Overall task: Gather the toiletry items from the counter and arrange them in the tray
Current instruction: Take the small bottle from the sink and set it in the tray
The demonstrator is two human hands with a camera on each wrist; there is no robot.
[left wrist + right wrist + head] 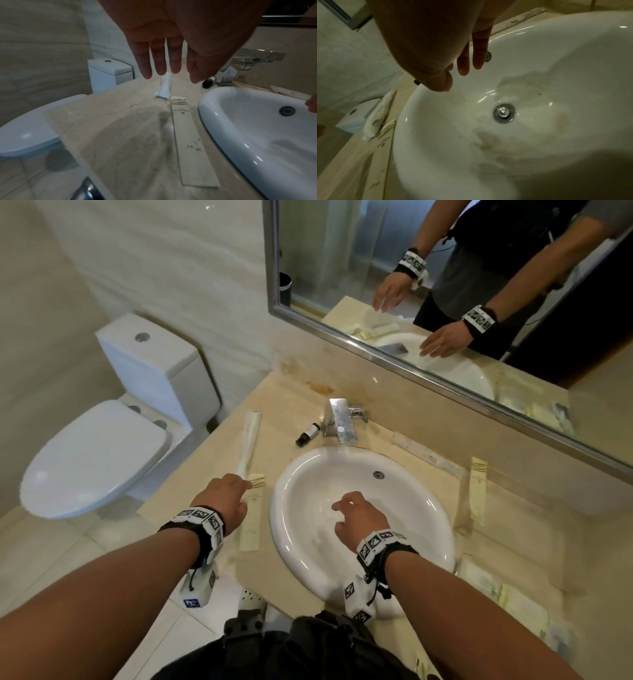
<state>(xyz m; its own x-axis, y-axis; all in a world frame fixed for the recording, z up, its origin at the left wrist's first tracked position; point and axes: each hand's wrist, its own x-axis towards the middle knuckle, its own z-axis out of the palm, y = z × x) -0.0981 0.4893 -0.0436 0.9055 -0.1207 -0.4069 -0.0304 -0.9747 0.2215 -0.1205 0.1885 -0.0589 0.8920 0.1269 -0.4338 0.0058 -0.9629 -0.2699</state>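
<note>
Nothing in either grip yet: left hand (224, 501) hovering slack-fingered over the cream sachet (253, 513) at the counter's left edge beside the sink (291, 474), right hand (359, 517) idle above the basin; first pick-up pending, calling for a pinch on the flat sachet; no tray in view.

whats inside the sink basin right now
Inside the sink only the drain, the overflow hole and some staining show. The right hand hovering above hides part of the bowl in the head view.
</note>
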